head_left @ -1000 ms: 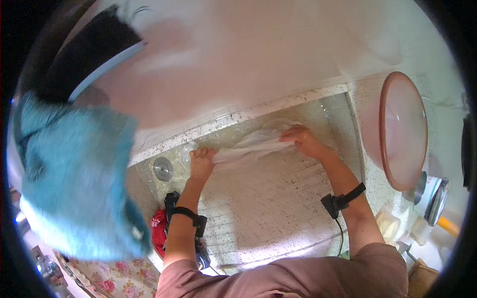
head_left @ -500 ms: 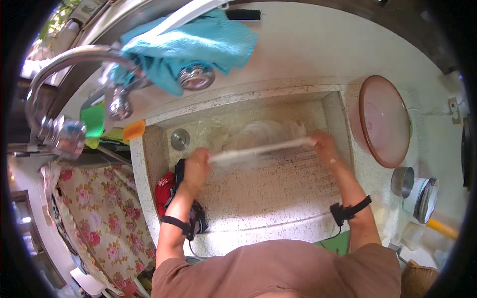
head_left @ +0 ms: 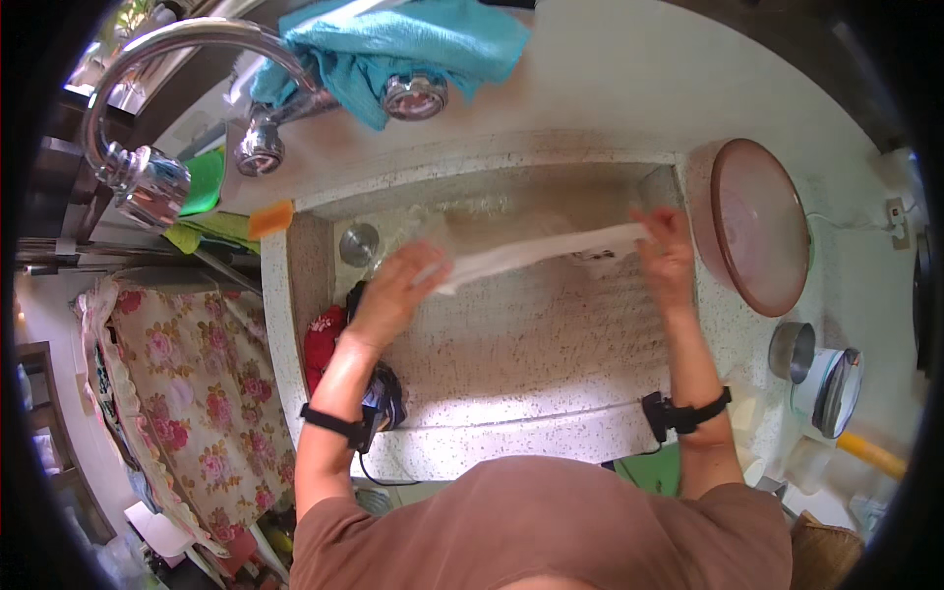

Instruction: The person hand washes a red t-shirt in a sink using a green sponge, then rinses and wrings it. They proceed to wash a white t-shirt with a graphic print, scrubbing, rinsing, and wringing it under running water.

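A strip of white cloth (head_left: 546,250) is stretched between my two hands above the stone sink (head_left: 462,441) and its ridged slab (head_left: 531,339). My left hand (head_left: 398,285) grips its left end, fingers pointing right and a little blurred. At the other end, near the sink's right wall, my right hand (head_left: 669,258) pinches the cloth with some fingers raised. Red cloth (head_left: 323,344) and dark cloth (head_left: 385,393) lie along the left side of the sink, partly behind my left forearm.
A metal cup (head_left: 359,244) stands in the sink's back left corner. Beyond are a chrome faucet (head_left: 157,187) and a blue towel (head_left: 413,44). A pinkish basin (head_left: 762,228), a small metal pot (head_left: 791,352) and a white tub (head_left: 826,391) line the right side. Floral fabric (head_left: 197,393) hangs at left.
Both hands have moved slightly farther away with the cloth, and its strip looks wider. The whitish bulk behind it in the sink no longer shows. The view has shifted somewhat.
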Motion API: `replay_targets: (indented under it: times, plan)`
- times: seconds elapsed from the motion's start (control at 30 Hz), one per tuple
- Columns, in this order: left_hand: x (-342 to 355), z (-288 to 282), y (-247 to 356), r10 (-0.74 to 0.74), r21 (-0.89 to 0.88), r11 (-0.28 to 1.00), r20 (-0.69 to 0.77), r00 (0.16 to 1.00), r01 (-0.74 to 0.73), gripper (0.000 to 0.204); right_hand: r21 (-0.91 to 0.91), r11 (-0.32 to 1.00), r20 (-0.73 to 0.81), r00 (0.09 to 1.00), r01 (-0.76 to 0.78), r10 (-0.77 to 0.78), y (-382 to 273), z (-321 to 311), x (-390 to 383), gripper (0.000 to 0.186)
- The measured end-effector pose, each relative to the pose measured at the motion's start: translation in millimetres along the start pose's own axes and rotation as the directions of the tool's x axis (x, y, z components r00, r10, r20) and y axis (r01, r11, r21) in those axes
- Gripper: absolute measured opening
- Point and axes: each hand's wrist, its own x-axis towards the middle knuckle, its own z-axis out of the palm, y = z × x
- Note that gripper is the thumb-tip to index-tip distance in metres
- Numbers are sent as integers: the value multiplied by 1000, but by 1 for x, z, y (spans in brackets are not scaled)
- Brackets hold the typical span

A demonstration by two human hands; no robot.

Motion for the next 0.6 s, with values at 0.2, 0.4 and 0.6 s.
replay_targets:
  times: [0.2,0.4,0.6]
  plan:
    - [-95,134,24,11,-208,976,306,952,56,30,33,825,322,788,-563,525,91,65,-110,34]
    - [-79,163,53,-509,-478,651,302,806,590,25,632,49,490,448,-774,748,108,76,-112,25]
    - [-28,189,70,-483,-133,841,250,839,524,30,467,120,491,370,-876,789,85,87,-75,33]
